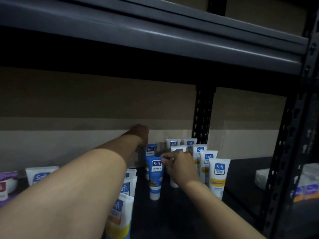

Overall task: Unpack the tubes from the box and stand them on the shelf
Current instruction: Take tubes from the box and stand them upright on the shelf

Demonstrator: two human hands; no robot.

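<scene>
- The left hand [140, 135] holds the top of the far blue tube [150, 150].
- The right hand [180, 168] pinches the near blue tube [155, 178], standing on the dark shelf [164, 218] beside white tubes [219, 176].

- A tan wall [86, 104] at the back, lighter low down.
- A purple and white pack [6, 185] at the far left edge.
- White packs [310, 176] with blue and orange print, far right, blurry.

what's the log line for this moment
left hand: at rear blue tube, grip unclear | right hand: pinches front blue tube top | both standing on shelf
</scene>
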